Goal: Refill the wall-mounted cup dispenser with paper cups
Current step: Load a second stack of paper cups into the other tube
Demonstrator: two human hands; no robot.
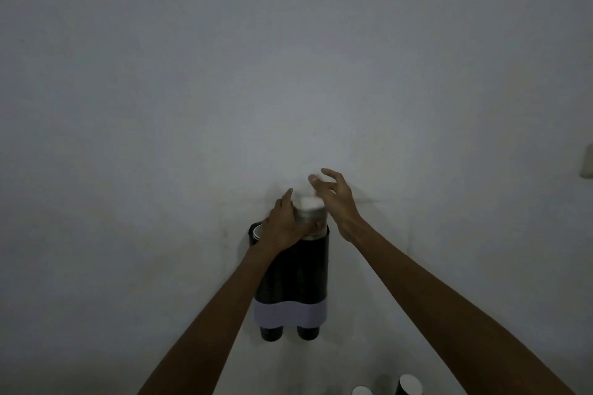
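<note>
A black twin-tube cup dispenser (298, 269) hangs on the pale wall, with a light band across its lower part and two dark cup bottoms poking out below. A stack of paper cups (310, 213) stands in the top of the right tube, its white top blurred. My left hand (285, 224) wraps around that stack at the tube's mouth. My right hand (333, 199) hovers just right of and above the stack, fingers spread, holding nothing. A white cup rim (257, 231) shows in the left tube's mouth, partly hidden by my left hand.
Two more paper cups (409, 385) with white rims stand at the bottom edge, right of centre. A pale fixture (588, 161) sits on the wall at the far right edge. The scene is dim.
</note>
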